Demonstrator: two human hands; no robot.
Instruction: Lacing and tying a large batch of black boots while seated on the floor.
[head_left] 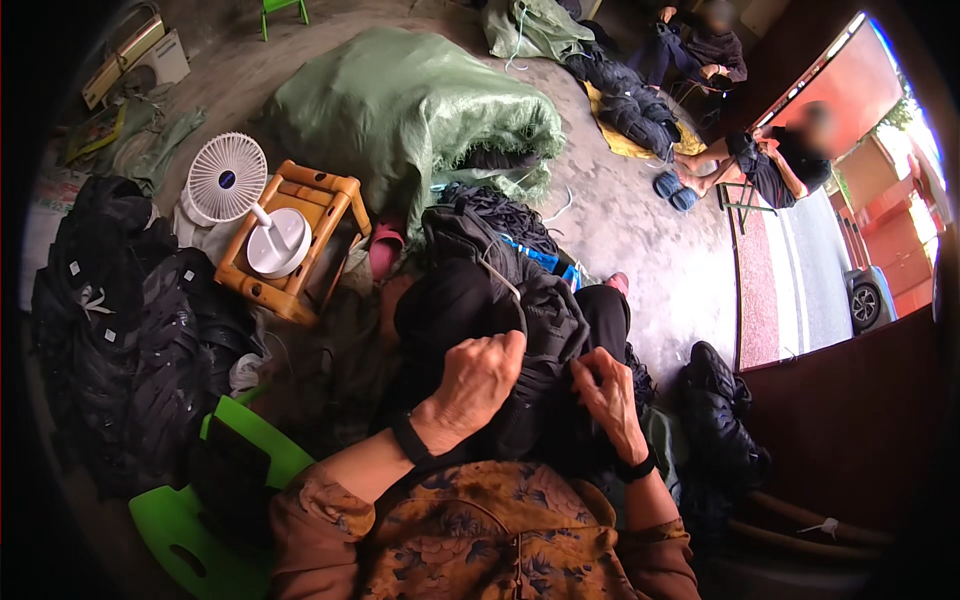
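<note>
Seated on the concrete floor, a person bunches a dark padded garment (545, 345) over the lap, left hand (480, 375) fisted around its fabric and right hand (605, 395) pinching a fold, keeping it taut beside a stool-mounted white fan (228, 178)

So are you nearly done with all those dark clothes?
Hard to say exactly. A big stack of dark clothes lies at the person's left and may be finished. Both hands are busy now: the left hand and the right hand grip one dark garment on the lap. More dark clothes wait on the right, and a stuffed green sack sits behind, so plenty probably remains.
</note>
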